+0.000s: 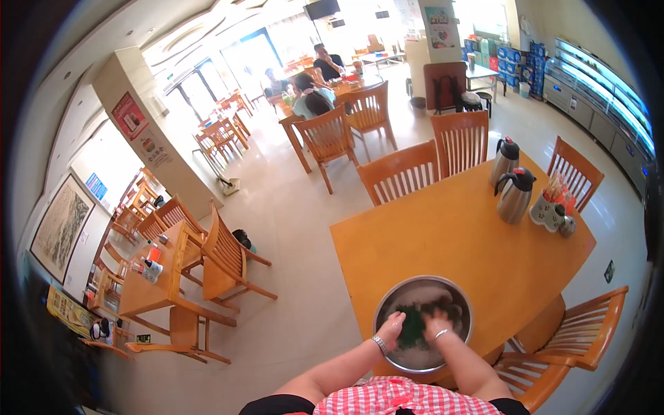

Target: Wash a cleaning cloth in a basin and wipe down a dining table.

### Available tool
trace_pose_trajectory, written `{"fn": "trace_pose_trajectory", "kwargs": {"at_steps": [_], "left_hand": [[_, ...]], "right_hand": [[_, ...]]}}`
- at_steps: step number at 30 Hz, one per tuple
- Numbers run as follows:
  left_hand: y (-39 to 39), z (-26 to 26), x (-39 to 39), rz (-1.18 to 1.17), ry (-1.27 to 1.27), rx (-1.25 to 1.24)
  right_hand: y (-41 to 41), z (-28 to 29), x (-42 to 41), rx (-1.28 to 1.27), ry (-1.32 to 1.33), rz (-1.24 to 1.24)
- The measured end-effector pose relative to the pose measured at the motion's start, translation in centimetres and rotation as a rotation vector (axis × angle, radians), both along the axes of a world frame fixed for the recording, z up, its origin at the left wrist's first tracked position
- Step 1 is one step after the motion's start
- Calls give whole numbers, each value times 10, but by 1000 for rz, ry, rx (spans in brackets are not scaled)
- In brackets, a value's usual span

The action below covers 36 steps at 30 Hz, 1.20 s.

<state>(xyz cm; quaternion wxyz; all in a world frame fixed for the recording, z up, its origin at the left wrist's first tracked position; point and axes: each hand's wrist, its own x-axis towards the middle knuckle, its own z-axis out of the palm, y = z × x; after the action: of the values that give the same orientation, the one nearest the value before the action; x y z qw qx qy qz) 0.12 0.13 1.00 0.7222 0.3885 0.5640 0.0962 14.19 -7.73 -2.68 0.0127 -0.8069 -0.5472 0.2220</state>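
Observation:
Both of my hands are inside a round stainless steel basin point(378, 307) near the table's front corner. Cloudy, foamy water point(415, 358) fills part of it. A dark green mass, perhaps leafy greens point(412, 327), lies in the water between the hands. My left hand point(392, 329), with a metal watch band at the wrist, has its fingers closed on the left edge of this mass. On the other side, my right hand point(438, 322) wears a silver bracelet and touches the greens. Its fingertips are blurred and partly hidden in the water, so its grip is unclear.
The wooden table point(415, 238) bears two steel vacuum jugs point(513, 199) and a white caddy point(544, 211) at its far right. Wooden chairs point(399, 171) line its sides, one at near right point(576, 332). People sit at a farther table point(285, 111). A lit display refrigerator point(596, 104) stands along the right wall.

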Motion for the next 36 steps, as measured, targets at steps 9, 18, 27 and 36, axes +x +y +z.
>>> {"fn": "trace_pose_trajectory", "kwargs": {"at_steps": [9,18,27,36], "left_hand": [[-14,4,-1,245,-110,-527],[-6,-6,17,15,-936,-505],[-18,9,24,176,-646,-369],[-39,22,38,117,-297,-342]], "right_hand": [[25,2,-14,392,706,-364],[-8,133,-42,952,1097,-186],[-8,136,-57,1078,334,-13],[23,44,-2,631,292,-178]]}}
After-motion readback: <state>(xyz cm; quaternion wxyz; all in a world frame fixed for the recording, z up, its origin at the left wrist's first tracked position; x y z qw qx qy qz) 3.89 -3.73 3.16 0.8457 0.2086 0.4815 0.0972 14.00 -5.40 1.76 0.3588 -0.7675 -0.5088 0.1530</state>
